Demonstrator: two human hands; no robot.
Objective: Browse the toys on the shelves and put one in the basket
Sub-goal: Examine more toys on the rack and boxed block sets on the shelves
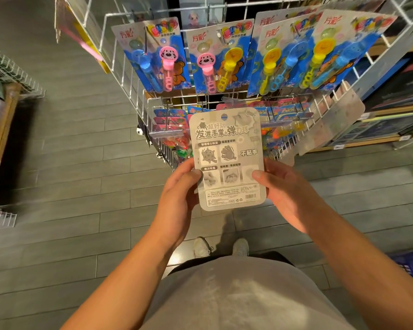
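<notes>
**Mia:** What is the person holding?

**Ben:** A flat grey toy card with rounded corners (227,160). We see its back side. It has grey drawings of hands and a spiky ball, and a bar code near the bottom.

**Mia:** Which hand has it?

**Ben:** Both. The left hand (177,198) holds the left edge, with the thumb pressed on the front and the fingers curled behind. The right hand (289,194) holds the right edge the same way, thumb on top.

**Mia:** Where is the card?

**Ben:** Up in the air, in front of the person's tummy, above the grey plank floor (69,163). It stands almost straight up and sits just in front of the white wire rack (119,67).

**Mia:** What hangs on the rack?

**Ben:** On top, a row of blue bubble wand cards (279,55). The wands are pink, yellow and blue. One pink wand with a puppy face (167,55) is near the left. Lower down are more bright toy packs on hooks (169,122), partly hidden behind the grey card.

**Mia:** Is there a basket?

**Ben:** A dark blue plastic crate thing (410,265) peeks in at the right edge, by the person's right arm. I cannot tell if it is the basket.

**Mia:** And down low?

**Ben:** Two pale shoes (202,246) on the floor, and a grey shirt (243,294).
</notes>
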